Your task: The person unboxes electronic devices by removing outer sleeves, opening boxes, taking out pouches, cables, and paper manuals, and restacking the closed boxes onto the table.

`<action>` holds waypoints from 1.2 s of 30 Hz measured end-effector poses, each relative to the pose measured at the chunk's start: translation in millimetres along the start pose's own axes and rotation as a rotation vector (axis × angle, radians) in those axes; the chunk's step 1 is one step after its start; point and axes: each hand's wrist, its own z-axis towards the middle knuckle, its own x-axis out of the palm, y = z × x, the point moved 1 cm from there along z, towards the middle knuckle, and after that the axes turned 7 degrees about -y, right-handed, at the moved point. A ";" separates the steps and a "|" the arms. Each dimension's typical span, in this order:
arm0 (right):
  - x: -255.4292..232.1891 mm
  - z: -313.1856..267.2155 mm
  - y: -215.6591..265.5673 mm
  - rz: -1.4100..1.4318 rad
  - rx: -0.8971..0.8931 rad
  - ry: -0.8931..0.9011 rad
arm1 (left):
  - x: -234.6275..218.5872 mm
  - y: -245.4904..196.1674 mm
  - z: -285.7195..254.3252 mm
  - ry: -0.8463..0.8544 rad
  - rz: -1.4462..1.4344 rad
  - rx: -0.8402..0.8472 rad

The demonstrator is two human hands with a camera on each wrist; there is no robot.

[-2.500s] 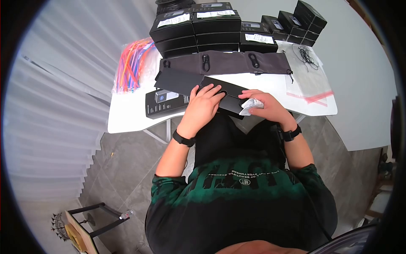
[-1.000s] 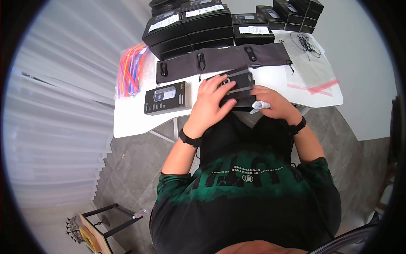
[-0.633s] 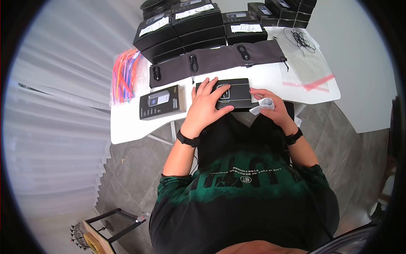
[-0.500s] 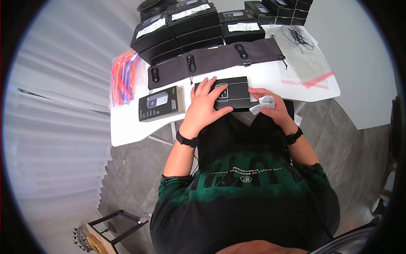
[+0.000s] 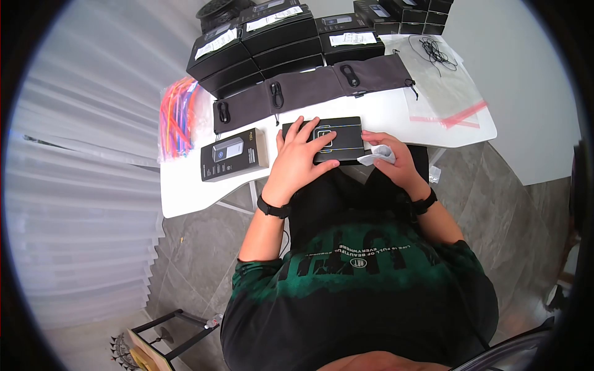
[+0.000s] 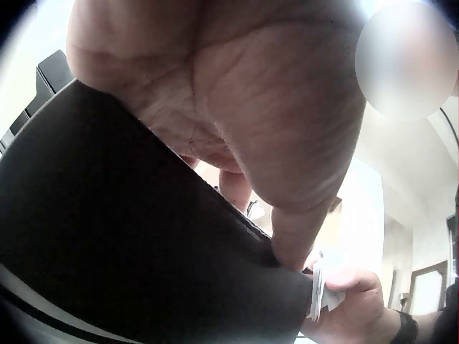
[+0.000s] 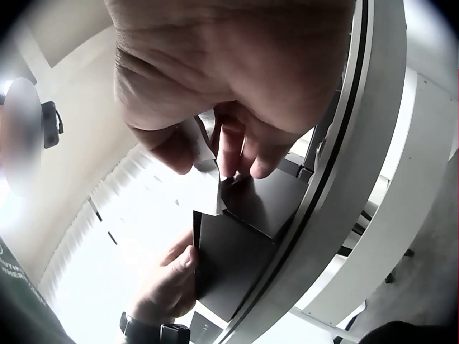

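Observation:
In the head view a black box (image 5: 346, 137) with a pale outlined mark lies at the table's front edge. Spread across its left part is the left hand (image 5: 296, 159), fingers on the top, thumb along the near edge. The right hand (image 5: 401, 166) pinches a folded white paper (image 5: 377, 156), its fingertips at the box's right end. The left wrist view has the left palm (image 6: 215, 107) over the box's dark side (image 6: 129, 222). In the right wrist view the paper (image 7: 208, 183) hangs between thumb and fingers, beside the box's end (image 7: 269, 201).
Left of the hands stands a boxed device (image 5: 232, 154). Behind are grey pouches (image 5: 306, 89) with black cables and stacked black boxes (image 5: 281, 46). Colourful strips (image 5: 177, 117) in plastic lie at the left, clear bags (image 5: 442, 102) and a thin cord (image 5: 433, 52) at the right.
The long dark flaps standing up earlier are folded down, and the box top now lies flat. The left hand has settled on it; the right hand still pinches the paper. The head view has shifted.

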 end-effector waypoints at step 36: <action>51.2 45.9 53.3 0.277 0.355 0.057 | 1.1 -24.6 -5.4 -0.406 -1.308 -0.369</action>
